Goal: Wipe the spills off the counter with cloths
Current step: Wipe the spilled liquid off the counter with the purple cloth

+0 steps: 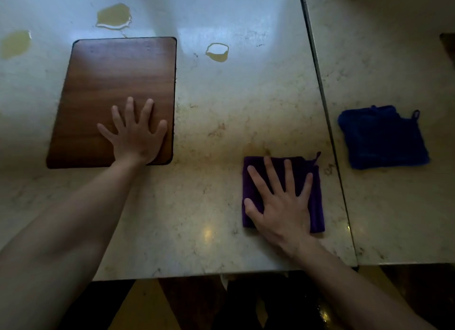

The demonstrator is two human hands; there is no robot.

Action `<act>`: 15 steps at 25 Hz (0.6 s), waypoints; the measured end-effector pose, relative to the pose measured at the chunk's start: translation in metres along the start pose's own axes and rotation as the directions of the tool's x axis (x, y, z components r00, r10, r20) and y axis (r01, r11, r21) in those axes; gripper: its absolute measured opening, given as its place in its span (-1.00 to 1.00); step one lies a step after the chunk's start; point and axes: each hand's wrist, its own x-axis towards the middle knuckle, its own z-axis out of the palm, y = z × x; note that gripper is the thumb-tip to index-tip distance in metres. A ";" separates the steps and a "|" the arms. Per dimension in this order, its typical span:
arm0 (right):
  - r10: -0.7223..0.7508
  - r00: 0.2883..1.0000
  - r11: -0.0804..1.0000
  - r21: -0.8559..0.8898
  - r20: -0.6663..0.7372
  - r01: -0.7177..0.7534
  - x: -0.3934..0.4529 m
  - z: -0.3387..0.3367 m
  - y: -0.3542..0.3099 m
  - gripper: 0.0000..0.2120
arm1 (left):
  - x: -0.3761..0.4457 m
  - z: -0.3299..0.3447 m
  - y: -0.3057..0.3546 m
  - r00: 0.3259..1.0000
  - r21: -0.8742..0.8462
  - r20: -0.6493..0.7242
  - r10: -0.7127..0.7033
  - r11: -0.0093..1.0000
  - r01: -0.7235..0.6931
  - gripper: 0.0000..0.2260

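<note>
Head view, hands flat, right hand (283,204) pressing purple cloth (312,214), left hand (134,133) on board (108,83) (no writing)

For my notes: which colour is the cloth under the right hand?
Purple; the cloth lies flat under the right hand, seen clearly in the head view.

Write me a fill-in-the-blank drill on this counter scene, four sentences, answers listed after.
1. The right hand presses flat on the ____ cloth.
2. The left hand rests on the wooden ____.
3. The blue cloth lies to the ____ of the counter seam.
4. The number of yellowish puddles beyond the board's near edge is ____.

Answers: purple; board; right; three
</note>
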 end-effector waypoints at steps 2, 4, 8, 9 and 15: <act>-0.011 1.000 1.000 -0.007 0.008 0.011 0.031 -0.005 -0.001 -0.32 | -0.001 0.003 -0.001 1.000 0.013 -0.015 0.011 1.000 -0.011 -0.45; -0.018 1.000 1.000 -0.025 0.001 0.018 0.063 -0.010 0.002 -0.33 | -0.001 0.003 0.000 0.999 0.017 -0.037 0.027 1.000 -0.026 -0.45; -0.008 0.999 0.998 -0.067 -0.035 0.006 0.131 -0.018 0.012 -0.36 | -0.001 0.004 -0.004 0.998 0.039 -0.045 0.051 0.998 -0.049 -0.44; 0.002 0.998 0.998 -0.070 -0.065 -0.007 0.152 -0.020 0.015 -0.37 | -0.001 0.004 -0.003 0.997 0.045 -0.048 0.055 0.998 -0.053 -0.42; 0.120 0.991 0.993 0.004 -0.061 -0.120 0.283 -0.047 0.042 -0.39 | -0.002 0.002 -0.003 0.999 0.114 0.003 0.050 0.992 -0.050 -0.36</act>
